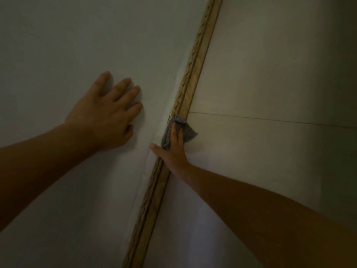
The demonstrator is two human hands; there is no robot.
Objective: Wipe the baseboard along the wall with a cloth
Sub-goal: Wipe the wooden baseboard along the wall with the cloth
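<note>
A narrow wood-grain baseboard [195, 60] runs diagonally from the top centre to the bottom centre, between the pale wall on the left and the floor on the right. A small grey cloth [188, 132] lies against the baseboard near the middle of the view. My right hand [173, 149] presses the cloth onto the baseboard with straight fingers, thumb spread out toward the wall. My left hand [108, 113] rests flat on the wall [77, 45], fingers spread, apart from the baseboard.
Pale floor tiles [270, 84] fill the right side, with a thin grout line [270, 119] running across from the baseboard. The far right edge falls into dark shadow. The light is dim.
</note>
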